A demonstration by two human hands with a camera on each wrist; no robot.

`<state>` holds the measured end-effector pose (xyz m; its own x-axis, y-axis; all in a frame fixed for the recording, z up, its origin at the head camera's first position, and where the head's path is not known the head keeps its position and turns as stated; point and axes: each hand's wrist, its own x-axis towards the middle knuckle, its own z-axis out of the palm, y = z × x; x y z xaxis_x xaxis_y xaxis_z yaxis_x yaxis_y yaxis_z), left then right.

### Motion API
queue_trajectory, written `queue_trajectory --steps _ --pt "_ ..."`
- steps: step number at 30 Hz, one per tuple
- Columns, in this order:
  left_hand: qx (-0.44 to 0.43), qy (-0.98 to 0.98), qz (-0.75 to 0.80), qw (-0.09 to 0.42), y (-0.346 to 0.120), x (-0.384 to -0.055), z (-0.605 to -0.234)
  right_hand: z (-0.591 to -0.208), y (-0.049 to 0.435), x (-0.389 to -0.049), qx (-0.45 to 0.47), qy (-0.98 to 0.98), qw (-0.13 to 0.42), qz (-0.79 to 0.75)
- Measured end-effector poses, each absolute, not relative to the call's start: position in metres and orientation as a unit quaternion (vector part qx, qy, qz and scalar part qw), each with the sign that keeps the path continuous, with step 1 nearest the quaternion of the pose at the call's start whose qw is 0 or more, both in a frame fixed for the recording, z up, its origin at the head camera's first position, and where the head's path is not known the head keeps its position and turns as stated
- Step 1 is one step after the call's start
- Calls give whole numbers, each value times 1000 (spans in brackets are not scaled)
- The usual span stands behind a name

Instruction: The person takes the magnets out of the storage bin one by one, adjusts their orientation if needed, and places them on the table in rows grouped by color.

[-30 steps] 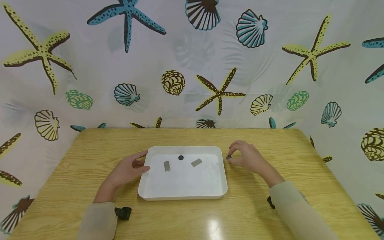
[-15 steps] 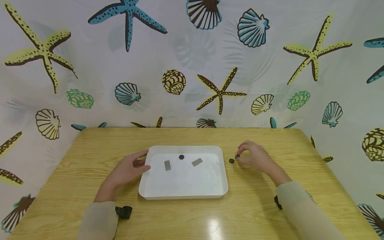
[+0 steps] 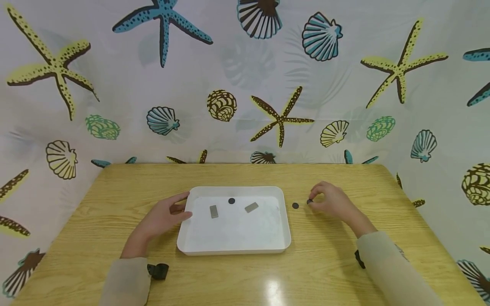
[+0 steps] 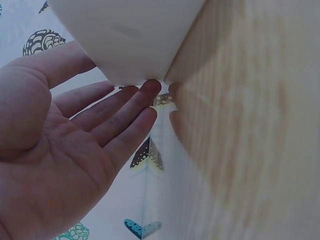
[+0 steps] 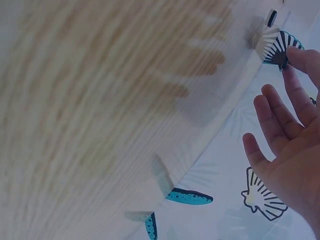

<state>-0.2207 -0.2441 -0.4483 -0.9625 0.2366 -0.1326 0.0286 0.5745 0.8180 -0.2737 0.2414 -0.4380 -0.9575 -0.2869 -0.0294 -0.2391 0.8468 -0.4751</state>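
My left hand (image 3: 164, 214) holds the left side of a white tray (image 3: 233, 251) near its far corner. In the left wrist view its fingertips (image 4: 150, 90) meet the tray's outside, and the thumb goes out of sight behind the wall. Right of the tray, my right hand (image 3: 329, 202) pinches a small dark disc (image 3: 309, 202) between thumb and forefinger, close over the table. A second dark disc (image 3: 295, 205) lies on the table between that hand and the tray. Inside the tray are a dark disc (image 3: 231, 201) and two grey rectangular pieces, one upright piece (image 3: 213, 211) and one slanted piece (image 3: 251, 207).
The wooden table (image 3: 229, 280) carries the tray near its middle. A white cloth (image 3: 245, 76) printed with starfish and shells hangs behind the table and along its sides. Black wrist mounts show at the left cuff (image 3: 128, 280) and the right cuff (image 3: 390, 267).
My right hand has moved rightward, away from the tray, with a disc in its fingertips. A second disc now shows on the table beside the tray. The left hand and tray keep their place.
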Motion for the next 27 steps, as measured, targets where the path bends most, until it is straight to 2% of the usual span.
queue_trajectory --steps 27 --pt "78 878 460 111 -244 -220 -449 -452 254 -277 -142 968 58 -200"
